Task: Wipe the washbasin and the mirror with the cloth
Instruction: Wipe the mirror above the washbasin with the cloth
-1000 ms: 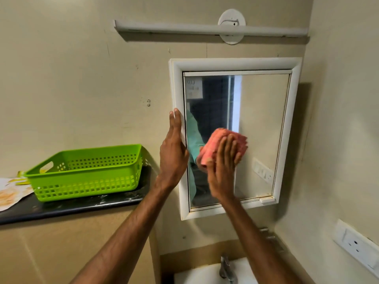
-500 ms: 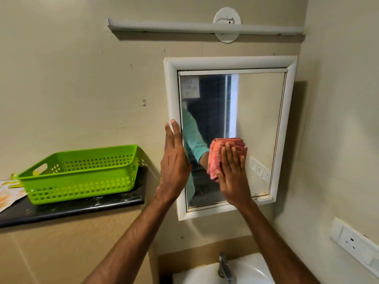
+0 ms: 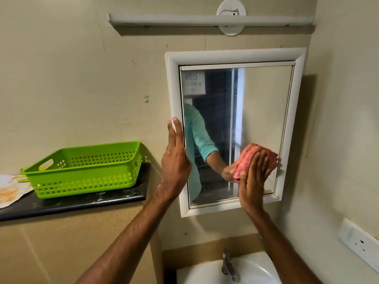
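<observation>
A white-framed mirror (image 3: 264,111) hangs on the beige wall above a white washbasin (image 3: 205,272) with a chrome tap (image 3: 229,265). My right hand (image 3: 253,181) presses a folded pink cloth (image 3: 254,153) flat against the glass near the mirror's lower right corner. My left hand (image 3: 175,160) rests on the mirror's left frame edge, fingers straight and pointing up, holding nothing. The glass reflects a teal sleeve and the cloth.
A green plastic basket (image 3: 86,169) stands on a dark counter (image 3: 82,203) left of the mirror, with a paper sheet (image 3: 10,189) beside it. A tube light (image 3: 209,19) runs above. A white wall socket (image 3: 359,240) sits on the right wall.
My right hand has slid the cloth rightward and down across the glass, from the mirror's middle to its lower right. My left hand stays on the left frame edge.
</observation>
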Available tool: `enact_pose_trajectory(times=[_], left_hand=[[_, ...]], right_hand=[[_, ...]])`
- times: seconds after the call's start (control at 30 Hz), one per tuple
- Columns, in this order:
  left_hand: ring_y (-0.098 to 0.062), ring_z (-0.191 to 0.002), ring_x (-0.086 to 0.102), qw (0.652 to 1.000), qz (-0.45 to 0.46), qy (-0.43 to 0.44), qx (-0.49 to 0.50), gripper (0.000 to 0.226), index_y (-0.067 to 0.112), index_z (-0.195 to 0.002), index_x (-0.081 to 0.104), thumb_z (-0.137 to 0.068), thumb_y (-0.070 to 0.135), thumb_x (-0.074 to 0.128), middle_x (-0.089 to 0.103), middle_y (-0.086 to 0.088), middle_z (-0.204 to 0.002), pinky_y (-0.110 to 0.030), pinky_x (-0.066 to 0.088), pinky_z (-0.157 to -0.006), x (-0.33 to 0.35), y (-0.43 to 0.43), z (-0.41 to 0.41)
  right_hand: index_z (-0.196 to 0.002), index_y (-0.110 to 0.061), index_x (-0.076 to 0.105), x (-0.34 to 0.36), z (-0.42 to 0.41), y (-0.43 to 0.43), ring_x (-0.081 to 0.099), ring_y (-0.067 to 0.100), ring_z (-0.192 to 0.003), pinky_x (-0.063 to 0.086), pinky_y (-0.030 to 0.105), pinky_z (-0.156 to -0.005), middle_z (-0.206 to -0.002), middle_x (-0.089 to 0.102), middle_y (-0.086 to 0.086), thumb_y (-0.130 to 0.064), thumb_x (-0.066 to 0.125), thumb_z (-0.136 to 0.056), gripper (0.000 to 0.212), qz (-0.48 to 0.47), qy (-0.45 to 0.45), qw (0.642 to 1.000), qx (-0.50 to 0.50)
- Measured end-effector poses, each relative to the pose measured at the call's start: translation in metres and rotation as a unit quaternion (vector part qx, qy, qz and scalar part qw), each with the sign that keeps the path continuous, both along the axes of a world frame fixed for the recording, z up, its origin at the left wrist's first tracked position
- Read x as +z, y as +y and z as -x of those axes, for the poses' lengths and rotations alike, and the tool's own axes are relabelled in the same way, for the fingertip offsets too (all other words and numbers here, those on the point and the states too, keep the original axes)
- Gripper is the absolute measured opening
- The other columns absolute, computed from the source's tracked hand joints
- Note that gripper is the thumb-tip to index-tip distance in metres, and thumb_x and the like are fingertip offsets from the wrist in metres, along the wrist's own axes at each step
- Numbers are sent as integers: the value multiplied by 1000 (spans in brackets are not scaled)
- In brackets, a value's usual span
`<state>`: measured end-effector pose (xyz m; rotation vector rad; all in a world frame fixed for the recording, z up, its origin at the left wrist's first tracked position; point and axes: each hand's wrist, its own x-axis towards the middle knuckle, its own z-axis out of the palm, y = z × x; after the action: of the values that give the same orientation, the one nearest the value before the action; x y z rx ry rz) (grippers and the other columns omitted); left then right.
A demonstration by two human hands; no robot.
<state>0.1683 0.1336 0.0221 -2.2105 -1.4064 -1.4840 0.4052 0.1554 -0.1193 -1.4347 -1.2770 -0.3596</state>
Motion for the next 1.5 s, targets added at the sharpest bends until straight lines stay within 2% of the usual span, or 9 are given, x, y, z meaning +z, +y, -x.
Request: enact_pose_trajectory(times=[0.17,0.23,0.33,0.53,0.7,1.0,1.23,1.37,1.5], left_hand=[[-34,-103,63,1000,-19,-3,-14,105,21,-160,-8,-85,-11,57,-5,1,-169,-40,57,-57,0,1,3],[-32,-97,66,999,-27,-8,-30,99,20,-161,-4,-89,-5,58,-3,2,-169,-33,52,-53,0,2,6],[-24,-86,68,999,-18,-20,-27,101,25,-161,-4,-88,-7,59,0,5,-169,-22,48,-58,-2,2,8],[-27,-94,69,1000,-17,-5,-5,111,35,-156,-17,-86,-12,56,-3,4,-169,-39,58,-55,-16,-3,5],[-15,-97,64,999,5,19,24,106,24,-159,-14,-86,-16,51,-12,1,-168,-22,49,-46,-34,-7,0],[-22,-99,67,999,12,11,33,106,23,-159,-13,-86,-15,53,-13,3,-168,-23,50,-47,-39,-8,-3],[-20,-93,66,999,17,-4,29,109,25,-159,-13,-83,-17,52,-13,4,-168,-29,52,-44,-40,-7,-6],[-22,-95,67,999,19,10,30,109,24,-159,-13,-84,-15,56,-12,2,-168,-26,52,-45,-40,-7,-3],[-23,-91,67,999,15,15,25,107,25,-159,-13,-87,-12,57,-11,2,-168,-25,50,-44,-40,-6,-1]], right_hand=[[-165,-14,3,-11,86,-11,1,32,-161,1,60,-128,-174,1,9,-16,52,-100,82,15,-116,991,59],[-165,-13,12,-15,118,-16,-1,30,-161,-5,56,-128,-174,-1,6,-12,63,-93,88,19,-195,974,116],[-164,-11,18,-18,135,-19,0,28,-161,7,62,-127,-174,4,7,-26,58,-100,77,23,-236,957,170],[-166,-20,7,-13,83,-13,1,18,-161,5,47,-130,-174,0,-4,-11,67,-81,104,16,-318,941,113],[-165,-14,13,-15,24,-13,8,27,-161,21,61,-126,-174,10,7,-6,57,-93,84,4,-262,964,52],[-165,-11,9,-2,-79,-17,5,29,-161,15,62,-126,-174,8,8,-30,38,-110,65,7,9,1000,-18],[-165,-14,13,-62,-44,-29,16,34,-159,27,60,-123,-173,10,1,-43,32,-110,65,5,29,1000,7],[-164,-10,19,-63,-20,-23,18,37,-158,35,66,-117,-172,17,7,-13,55,-104,70,10,71,997,-4],[-165,-17,15,-63,38,-21,16,36,-158,42,67,-112,-173,13,5,-10,45,-103,69,0,19,998,54]])
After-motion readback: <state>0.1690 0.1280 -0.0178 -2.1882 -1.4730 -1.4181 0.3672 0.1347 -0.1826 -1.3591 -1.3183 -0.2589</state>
